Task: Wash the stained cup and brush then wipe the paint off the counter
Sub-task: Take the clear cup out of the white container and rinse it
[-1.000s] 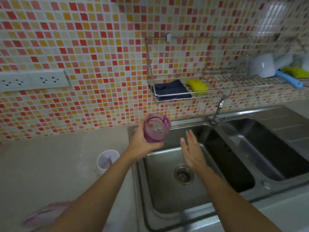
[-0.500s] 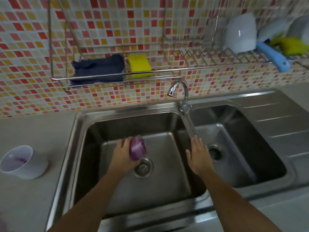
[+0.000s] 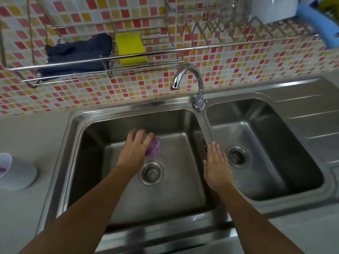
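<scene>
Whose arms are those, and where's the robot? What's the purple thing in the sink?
There is no robot here. Those are a person's own arms. A small camera sits on the person's head and looks down, so you see what they see.

The left hand holds a purple-stained cup low in the left basin of the steel sink, near the drain. The right hand is flat and open, holding nothing, over the wall between the two basins. The tap stands behind it.

On the counter at the left stands a white cup with purple inside. On the wall rack lie a dark cloth and a yellow sponge.
</scene>
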The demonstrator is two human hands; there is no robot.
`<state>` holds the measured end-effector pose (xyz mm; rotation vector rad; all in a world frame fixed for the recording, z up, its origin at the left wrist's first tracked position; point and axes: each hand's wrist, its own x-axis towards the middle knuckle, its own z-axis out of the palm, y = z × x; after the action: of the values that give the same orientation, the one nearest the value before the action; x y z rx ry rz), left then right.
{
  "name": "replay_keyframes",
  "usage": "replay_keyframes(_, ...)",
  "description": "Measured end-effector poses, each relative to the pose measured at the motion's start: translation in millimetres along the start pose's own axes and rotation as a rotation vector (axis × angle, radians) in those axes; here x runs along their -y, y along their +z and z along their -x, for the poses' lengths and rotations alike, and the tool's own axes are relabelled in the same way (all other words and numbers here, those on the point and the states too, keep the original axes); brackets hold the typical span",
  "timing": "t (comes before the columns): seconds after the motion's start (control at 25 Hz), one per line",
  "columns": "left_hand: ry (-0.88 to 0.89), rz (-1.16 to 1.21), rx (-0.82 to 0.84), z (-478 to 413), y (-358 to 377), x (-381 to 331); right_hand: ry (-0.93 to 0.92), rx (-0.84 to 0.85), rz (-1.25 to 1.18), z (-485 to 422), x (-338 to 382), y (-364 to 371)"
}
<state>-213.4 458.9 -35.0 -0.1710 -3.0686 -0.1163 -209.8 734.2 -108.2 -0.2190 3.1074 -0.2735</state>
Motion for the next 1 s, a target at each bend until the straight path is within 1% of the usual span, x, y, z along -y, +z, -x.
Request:
replay_keyframes(0.08, 0.046, -0.059, 0.009, -7, -2, -1, 0.005, -0.018, -0.010, 1, -1, 0)
replay_keyframes(0.12, 0.047, -0.048, -0.003, -8, -2, -1, 0.000, -0.021, -0.020, 3, 1, -1)
replay_keyframes(0.16, 0.010, 0.022, -0.018, -8, 1, 0, -0.003, -0.024, -0.050, 5, 3, -2)
replay_keyframes(0.2, -0.078, 0.155, -0.017, -7, 2, -1, 0.007, -0.023, -0.111, 4, 4, -4)
replay_keyframes(0.32, -0.428, 0.624, -0.049, -6, 2, -7, 0.128, -0.044, -0.428, -21, 3, -24)
replay_keyframes(0.4, -0.537, 0.784, -0.072, -7, 1, -12, 0.158, -0.064, -0.513, -56, 1, -45)
replay_keyframes(0.48, -0.543, 0.919, -0.084, -11, -2, -16, 0.123, -0.001, -0.503, -95, 5, -70)
replay_keyframes(0.6, -0.473, 1.045, -0.056, -20, -5, -25, 0.045, 0.057, -0.498, -136, 15, -91)
replay_keyframes(0.68, -0.436, 1.112, -0.068, -27, -5, -30, -0.078, 0.067, -0.461, -146, 20, -93)
replay_keyframes(0.8, -0.392, 1.206, -0.095, -34, -5, -36, -0.278, 0.242, -0.208, -141, 27, -79)
replay_keyframes(0.92, -0.357, 1.230, -0.092, -39, -1, -38, -0.386, 0.264, 0.024, -143, 31, -63)
replay_keyframes(1.0, -0.336, 1.233, -0.082, -44, -2, -40, -0.399, 0.268, 0.083, -149, 32, -59)
